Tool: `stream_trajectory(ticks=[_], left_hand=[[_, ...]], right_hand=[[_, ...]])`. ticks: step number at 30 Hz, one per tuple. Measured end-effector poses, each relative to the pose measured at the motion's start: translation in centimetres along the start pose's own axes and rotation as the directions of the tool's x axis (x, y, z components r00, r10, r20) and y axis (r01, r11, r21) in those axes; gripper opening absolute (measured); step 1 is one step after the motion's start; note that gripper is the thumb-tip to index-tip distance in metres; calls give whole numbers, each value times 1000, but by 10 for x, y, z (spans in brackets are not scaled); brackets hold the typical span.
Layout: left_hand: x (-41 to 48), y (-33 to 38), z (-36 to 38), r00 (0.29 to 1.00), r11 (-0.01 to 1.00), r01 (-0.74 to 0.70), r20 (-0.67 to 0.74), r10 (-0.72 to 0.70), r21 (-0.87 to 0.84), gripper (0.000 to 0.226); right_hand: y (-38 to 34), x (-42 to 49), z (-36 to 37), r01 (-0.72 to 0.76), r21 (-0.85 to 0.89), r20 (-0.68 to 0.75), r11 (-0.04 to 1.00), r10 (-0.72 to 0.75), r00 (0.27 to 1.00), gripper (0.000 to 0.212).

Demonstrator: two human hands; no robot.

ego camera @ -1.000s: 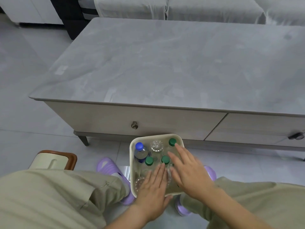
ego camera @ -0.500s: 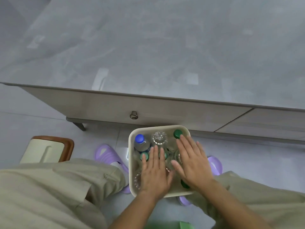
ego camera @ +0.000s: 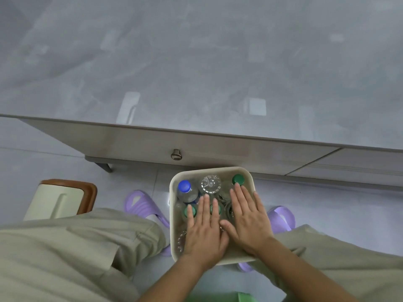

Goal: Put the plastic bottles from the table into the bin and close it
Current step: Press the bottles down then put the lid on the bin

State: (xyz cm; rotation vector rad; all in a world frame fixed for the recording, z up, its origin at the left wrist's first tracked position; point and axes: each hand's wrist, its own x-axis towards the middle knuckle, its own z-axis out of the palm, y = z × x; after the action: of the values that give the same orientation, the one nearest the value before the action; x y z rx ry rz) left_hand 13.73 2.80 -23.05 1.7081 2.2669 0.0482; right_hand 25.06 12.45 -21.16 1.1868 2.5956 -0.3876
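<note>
Bottles (ego camera: 187,190) stand packed upright in the bin (ego camera: 250,182) on the floor, at six o'clock from the table (ego camera: 196,73). Left hand (ego camera: 204,232) and right hand (ego camera: 248,219) lie flat and open on the caps, gripping nothing, likely pressing them low enough to clear the lid (ego camera: 58,199), which waits at nine o'clock.
</note>
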Motion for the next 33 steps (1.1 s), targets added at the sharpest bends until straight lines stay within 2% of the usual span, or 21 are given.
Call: stream_trajectory(ticks=[3, 7, 9, 12, 18, 22, 27, 33], left_hand=[[-4, -12, -8, 999, 1000, -28, -22, 28, -2, 70], [-12, -39, -15, 992, 995, 105, -64, -105, -3, 73], [-15, -43, -14, 989, 990, 141, -41, -141, 8, 76], [-16, -40, -11, 991, 990, 134, 12, -134, 33, 80], [-11, -39, -9, 994, 992, 105, -18, -104, 67, 79], [-7, -39, -11, 994, 993, 101, 32, -103, 66, 82], [-8, -40, -11, 993, 993, 109, 44, -111, 48, 81], [-3, -39, -17, 992, 993, 119, 45, -120, 21, 80]], right_hand=[[0, -2, -3, 0, -13, 1, 1000, 0, 1000, 86], [-5, -12, -5, -17, 36, -69, 999, 20, 997, 87], [-9, -19, 2, 12, 31, -79, 999, -9, 997, 87], [-14, -27, 14, 54, 21, -71, 998, -52, 996, 88], [-14, -19, 21, 106, 6, -99, 994, -105, 989, 87], [-15, -15, 20, 108, 20, -81, 994, -106, 991, 89], [-15, -14, 19, 124, 32, -113, 992, -120, 986, 87], [-16, -10, 21, 87, 14, -85, 996, -86, 993, 87]])
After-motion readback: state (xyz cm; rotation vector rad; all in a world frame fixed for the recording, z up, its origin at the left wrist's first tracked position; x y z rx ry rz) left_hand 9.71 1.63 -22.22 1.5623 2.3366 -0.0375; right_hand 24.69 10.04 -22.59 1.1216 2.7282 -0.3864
